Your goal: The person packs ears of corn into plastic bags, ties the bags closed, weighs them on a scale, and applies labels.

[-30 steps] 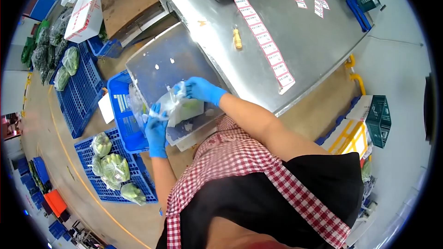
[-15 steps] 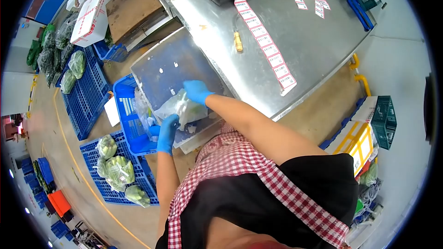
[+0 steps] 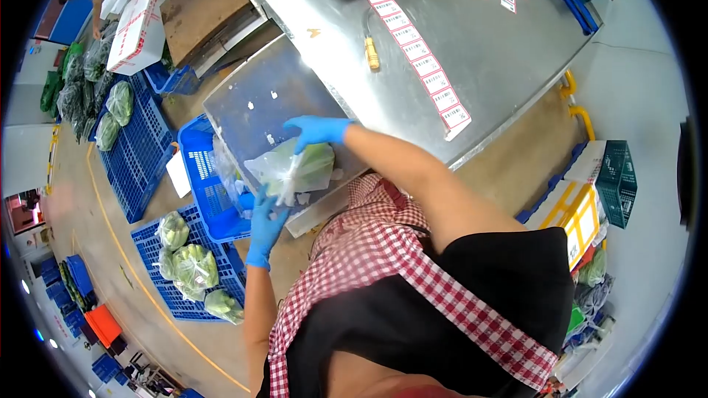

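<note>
A clear plastic bag of green vegetables lies on the worn blue-grey surface in front of me, its gathered plastic running toward my left hand. My left hand, in a blue glove, is at the near left edge of the bag with its fingers apart. Also gloved in blue, my right hand hovers at the far side of the bag, thumb and forefinger spread. The thumb points down at the plastic; whether it touches is unclear.
A blue basket holding plastic bags stands left of the surface. Bagged vegetables sit on a blue pallet. A label strip and a yellow-handled tool lie on the metal table. Another person handles a white box.
Both hands have loosened from the bag and spread their fingers. My left hand has moved slightly down and left, my right hand slightly up. The bag now lies flatter, its greens showing more.
</note>
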`<move>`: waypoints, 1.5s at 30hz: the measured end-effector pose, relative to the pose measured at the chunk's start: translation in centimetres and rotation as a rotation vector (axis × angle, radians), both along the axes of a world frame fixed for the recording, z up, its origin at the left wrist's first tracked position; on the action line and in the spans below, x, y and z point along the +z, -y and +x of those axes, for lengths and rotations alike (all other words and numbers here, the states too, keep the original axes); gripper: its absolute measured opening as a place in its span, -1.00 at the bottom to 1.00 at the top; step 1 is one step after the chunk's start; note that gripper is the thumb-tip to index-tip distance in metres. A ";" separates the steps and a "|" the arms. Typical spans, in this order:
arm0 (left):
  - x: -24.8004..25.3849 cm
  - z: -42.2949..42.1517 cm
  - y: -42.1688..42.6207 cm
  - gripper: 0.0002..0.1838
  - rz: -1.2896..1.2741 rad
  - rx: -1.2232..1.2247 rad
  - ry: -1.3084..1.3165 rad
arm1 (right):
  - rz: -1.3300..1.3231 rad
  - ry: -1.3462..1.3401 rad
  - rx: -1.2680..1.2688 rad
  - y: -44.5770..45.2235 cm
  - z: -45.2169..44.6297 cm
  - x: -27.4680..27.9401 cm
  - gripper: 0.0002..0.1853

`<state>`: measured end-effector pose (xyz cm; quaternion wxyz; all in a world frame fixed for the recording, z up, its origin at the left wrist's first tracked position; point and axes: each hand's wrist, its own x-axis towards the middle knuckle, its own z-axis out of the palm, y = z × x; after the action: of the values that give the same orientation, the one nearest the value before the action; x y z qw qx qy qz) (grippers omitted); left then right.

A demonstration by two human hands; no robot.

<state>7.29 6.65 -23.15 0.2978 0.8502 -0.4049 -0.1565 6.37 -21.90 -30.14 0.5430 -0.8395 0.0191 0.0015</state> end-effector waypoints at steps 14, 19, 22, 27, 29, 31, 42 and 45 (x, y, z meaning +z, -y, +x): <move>0.6 -9.7 21.1 -0.55 -0.148 -0.165 -0.900 | -0.417 -0.462 -1.043 18.4 -32.0 -0.6 -0.59; -4.5 -13.9 28.3 -0.35 0.079 -0.049 -1.094 | 0.142 -0.324 -1.177 14.9 -30.4 -1.0 -0.73; -4.0 -14.4 29.4 -0.39 0.062 -0.135 -1.273 | 0.486 -0.208 -1.226 11.6 -27.9 1.5 -0.75; -3.1 -14.1 29.6 -0.58 0.035 -0.006 -1.369 | 0.249 -0.409 -1.108 10.6 -26.5 2.3 -0.82; -3.3 -13.7 29.6 -0.58 0.052 -0.024 -1.318 | -0.257 -0.149 -0.980 11.7 -25.9 3.6 -0.82; -3.4 -13.3 29.7 -0.60 0.047 -0.013 -1.287 | -0.575 0.074 -0.699 13.0 -24.6 6.9 -0.83; -4.4 -12.6 30.2 -0.67 0.231 -0.170 -0.918 | -0.995 0.152 0.246 16.7 -21.5 6.9 -0.91; -5.1 -12.8 29.8 -0.68 0.149 -0.113 -0.998 | -0.802 0.291 0.148 16.1 -20.5 9.3 -0.89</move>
<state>-5.46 -23.14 -28.28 0.3849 0.6675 -0.2461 -0.5880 -14.11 -38.03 -20.83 0.1692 -0.9747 -0.1189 -0.0853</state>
